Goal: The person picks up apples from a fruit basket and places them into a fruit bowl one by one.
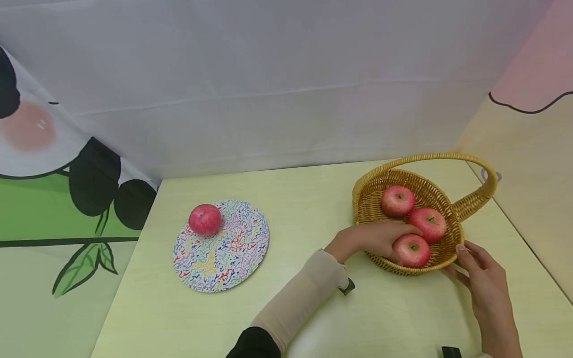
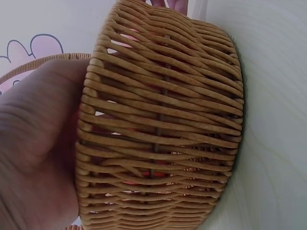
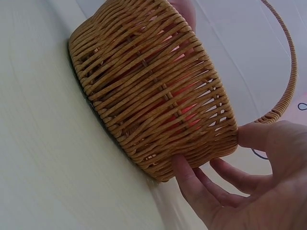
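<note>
A wicker basket (image 1: 367, 206) with a tall arched handle stands on the right part of the table, with three red apples in it. My left hand (image 1: 378, 238) reaches over its left rim and grips the nearest apple (image 1: 412, 250), thumb on the near side and fingers on the far side. In the left wrist view the basket wall (image 2: 163, 110) hides these fingertips. My right hand (image 1: 488, 278) holds the basket's near right edge, with the thumb (image 3: 256, 136) at the rim and fingers against the outer wall. The other two apples (image 1: 398, 201) lie farther back.
To the left, a round plate (image 1: 237, 253) with a multicoloured squiggle pattern lies on the pale table (image 1: 309, 199). One red apple (image 1: 205, 220) sits near its upper left edge. A light cloth backdrop (image 1: 268, 99) rises behind the table, and printed panels flank both sides.
</note>
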Demonstrator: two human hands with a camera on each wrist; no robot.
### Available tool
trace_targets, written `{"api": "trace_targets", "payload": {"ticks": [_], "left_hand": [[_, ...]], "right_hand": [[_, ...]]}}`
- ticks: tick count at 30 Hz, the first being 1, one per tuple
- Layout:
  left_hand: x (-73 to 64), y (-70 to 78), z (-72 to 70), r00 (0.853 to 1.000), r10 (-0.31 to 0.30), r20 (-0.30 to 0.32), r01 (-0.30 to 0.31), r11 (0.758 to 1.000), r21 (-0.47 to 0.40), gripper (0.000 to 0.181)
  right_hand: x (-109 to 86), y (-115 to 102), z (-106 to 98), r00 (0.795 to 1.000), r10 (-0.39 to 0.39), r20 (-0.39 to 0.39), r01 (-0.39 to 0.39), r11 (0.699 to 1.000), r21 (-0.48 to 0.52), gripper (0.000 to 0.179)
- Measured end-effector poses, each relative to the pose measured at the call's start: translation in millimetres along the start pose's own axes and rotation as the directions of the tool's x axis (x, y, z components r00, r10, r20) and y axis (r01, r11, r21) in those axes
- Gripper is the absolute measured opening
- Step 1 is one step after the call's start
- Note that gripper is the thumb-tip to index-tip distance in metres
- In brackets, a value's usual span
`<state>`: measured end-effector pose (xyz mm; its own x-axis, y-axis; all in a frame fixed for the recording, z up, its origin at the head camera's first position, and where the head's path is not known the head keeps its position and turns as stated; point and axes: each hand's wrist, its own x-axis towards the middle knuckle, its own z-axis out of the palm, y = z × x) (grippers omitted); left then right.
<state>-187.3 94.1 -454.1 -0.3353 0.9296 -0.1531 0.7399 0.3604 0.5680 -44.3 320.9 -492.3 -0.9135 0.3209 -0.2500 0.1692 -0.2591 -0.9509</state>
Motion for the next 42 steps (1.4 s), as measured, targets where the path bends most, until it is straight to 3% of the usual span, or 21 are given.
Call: {"api": "trace_targets", "payload": {"ticks": [7, 23, 34, 42], "left_hand": [[-0.4, 1.1, 0.0, 1.000, 0.013, 0.000, -0.013, 1.000, 0.004, 0.062], [-3.5, 3.9, -0.5, 0.999, -0.040, -0.007, 0.040, 0.998, 0.044, 0.070], [-11.3, 1.0, -9.8, 0.994, -0.044, -0.105, 0.044, 0.999, -0.002, 0.077], [-23.2, 2.0, -13.7, 0.982, 0.035, -0.185, -0.047, 0.997, -0.059, 0.077]], "right_hand": [[-0.6, 0.3, -0.8, 1.000, 0.019, 0.008, -0.019, 1.000, 0.010, 0.019], [-1.4, -0.7, -0.5, 1.000, 0.004, 0.012, -0.004, 1.000, 0.022, 0.016], [0.8, -3.1, 3.1, 1.000, -0.004, -0.005, 0.004, 1.000, 0.002, 0.017], [-1.8, -2.5, 1.6, 1.000, 0.014, -0.010, -0.014, 0.999, -0.035, 0.022]]}}
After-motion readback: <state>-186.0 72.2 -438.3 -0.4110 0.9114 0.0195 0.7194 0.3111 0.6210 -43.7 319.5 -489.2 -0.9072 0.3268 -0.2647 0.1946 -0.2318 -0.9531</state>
